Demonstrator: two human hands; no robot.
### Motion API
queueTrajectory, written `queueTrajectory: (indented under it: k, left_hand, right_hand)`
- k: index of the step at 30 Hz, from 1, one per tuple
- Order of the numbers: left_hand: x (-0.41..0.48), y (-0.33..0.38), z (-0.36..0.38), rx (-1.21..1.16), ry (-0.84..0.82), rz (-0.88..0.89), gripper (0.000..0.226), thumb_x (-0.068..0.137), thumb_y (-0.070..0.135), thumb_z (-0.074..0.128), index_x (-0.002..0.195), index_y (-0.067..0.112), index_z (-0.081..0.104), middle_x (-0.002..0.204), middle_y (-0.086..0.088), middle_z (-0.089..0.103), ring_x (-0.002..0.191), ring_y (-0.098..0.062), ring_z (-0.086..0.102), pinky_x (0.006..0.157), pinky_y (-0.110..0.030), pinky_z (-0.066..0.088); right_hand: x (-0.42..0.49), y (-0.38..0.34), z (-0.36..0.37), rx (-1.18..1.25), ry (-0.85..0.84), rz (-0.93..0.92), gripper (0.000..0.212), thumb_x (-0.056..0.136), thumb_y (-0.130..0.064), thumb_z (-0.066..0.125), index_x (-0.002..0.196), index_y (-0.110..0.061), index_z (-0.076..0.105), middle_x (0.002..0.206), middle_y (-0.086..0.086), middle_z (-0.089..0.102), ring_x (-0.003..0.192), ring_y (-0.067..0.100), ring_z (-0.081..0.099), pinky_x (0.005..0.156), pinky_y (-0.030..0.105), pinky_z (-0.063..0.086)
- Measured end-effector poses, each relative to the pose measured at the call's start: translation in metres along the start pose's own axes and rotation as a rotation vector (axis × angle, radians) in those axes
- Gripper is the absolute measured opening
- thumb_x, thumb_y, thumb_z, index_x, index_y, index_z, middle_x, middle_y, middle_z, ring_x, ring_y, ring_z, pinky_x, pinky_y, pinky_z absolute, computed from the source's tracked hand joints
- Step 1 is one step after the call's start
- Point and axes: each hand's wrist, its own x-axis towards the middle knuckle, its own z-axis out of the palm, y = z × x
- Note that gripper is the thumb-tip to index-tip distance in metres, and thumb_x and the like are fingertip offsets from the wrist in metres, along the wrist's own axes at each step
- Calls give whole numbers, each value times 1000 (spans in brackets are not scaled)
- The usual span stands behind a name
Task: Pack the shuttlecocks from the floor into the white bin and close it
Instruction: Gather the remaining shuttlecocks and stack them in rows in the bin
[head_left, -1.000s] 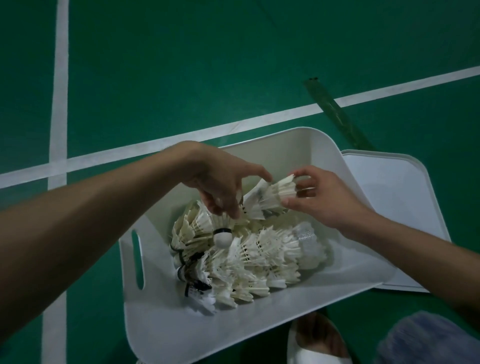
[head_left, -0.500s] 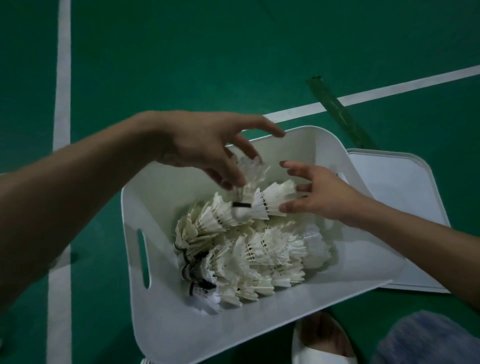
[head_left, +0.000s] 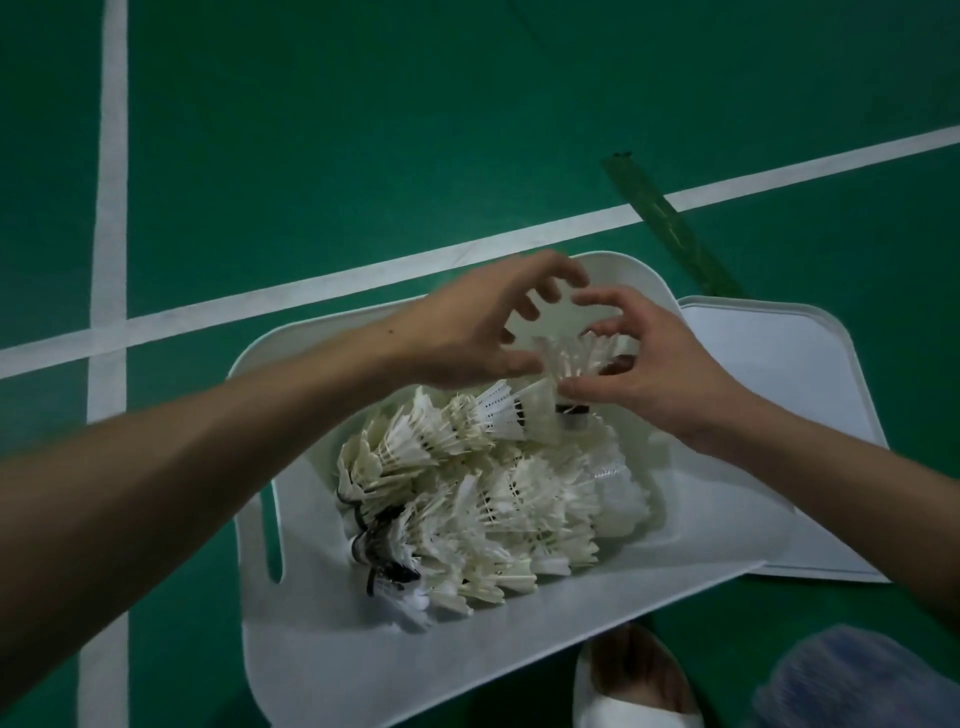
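**While I reach over the white bin (head_left: 363, 649), my right hand (head_left: 654, 374) grips a shuttlecock (head_left: 582, 351)**

As both my arms stretch over the far end of the bin, my right hand curls its fingers and thumb round the feather skirt of the shuttlecock and holds it just above the heap. My left hand (head_left: 478, 327) is just to the left of it, fingers spread and bent, gripping nothing. Its thumb tip lies at the edge of the same feathers, and I cannot tell whether it presses them.

A second shuttlecock (head_left: 511, 410) lies on top of the heap directly under my right thumb, with its dark-banded cork end pointing right, beneath my palm. The pile of shuttlecocks (head_left: 493, 519) fills the middle of the bin, a tangle of white feather skirts with a few dark-banded corks showing at its near left edge. A handle slot (head_left: 270, 525) is cut in the bin's left wall.

The bin stands open on the green court floor (head_left: 363, 130). Its lid (head_left: 779, 374) lies flat on the floor to the right, and the bin's near right corner overlaps it. White lines (head_left: 311, 293) cross on the floor to the left and beyond the bin, and a strip of dark green tape (head_left: 660, 218) crosses one of them at the far right. My white shoe (head_left: 634, 696) is at the near edge, beside a blurred blue-grey knee (head_left: 857, 680).
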Motion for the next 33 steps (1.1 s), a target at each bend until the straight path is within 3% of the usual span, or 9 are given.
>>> queueTrajectory:
  k: [3,5,7,14,19,24,27,31,33]
  left_hand:
    - [-5,-15,8,160,-83,-6,40,84,25,69,116,19,46,119,3,50,108,-11,51,92,-28,50]
    - [-5,-23,16,236,-200,-30,49,83,32,70,122,21,42,129,1,48,113,-12,47,97,-25,43]
    - [-2,-26,24,223,-268,-44,62,81,34,72,130,21,36,138,0,44,120,-14,44,98,-24,37]
    - [13,-24,49,4,-247,-131,76,79,23,75,133,18,21,141,-14,42,125,-24,47,96,-26,41]
    - [17,-25,60,-8,-163,-137,76,81,19,73,137,20,22,131,-11,51,101,-14,50,82,-25,40]
    - [19,-25,59,-39,-240,-128,99,78,16,76,148,22,7,151,-5,32,123,-21,48,94,-25,38]
    - [22,-25,62,-78,-257,-129,101,77,11,76,149,22,7,156,0,22,129,-19,43,97,-22,34]
    - [22,-30,61,-66,-254,-141,92,78,12,75,147,24,15,147,-4,37,116,-14,47,94,-24,37]
    - [20,-33,57,-53,-243,-150,86,79,15,75,145,24,19,141,0,43,115,-13,47,91,-18,37]
  right_hand:
    - [-3,4,-1,-163,40,-10,71,65,-17,87,121,-42,52,107,-2,49,59,9,55,58,18,47]
    - [-5,4,1,-252,34,-13,67,68,-18,83,121,-43,51,106,-3,46,56,4,53,49,8,40]
    - [-6,4,2,-281,40,4,64,71,-17,81,121,-43,51,108,-3,44,55,4,57,45,7,40]
    - [-7,10,6,-313,80,-10,63,69,-17,78,121,-40,51,98,-11,40,70,5,55,54,15,46]
    - [-4,15,5,-290,113,-44,61,68,-19,79,117,-40,51,101,-8,43,85,0,49,61,16,38]
    - [-3,18,4,-268,142,-71,51,67,-18,76,108,-39,53,101,-6,49,83,2,50,61,19,39]
    - [-4,18,4,-263,138,-71,49,65,-17,73,106,-36,54,99,-5,49,80,7,50,61,22,42]
    - [-4,20,4,-197,143,-71,46,65,-16,73,101,-37,55,99,-5,50,77,19,60,58,36,57]
    - [-4,21,2,-170,154,-68,45,64,-18,75,99,-39,56,101,-4,54,76,20,63,57,37,58]
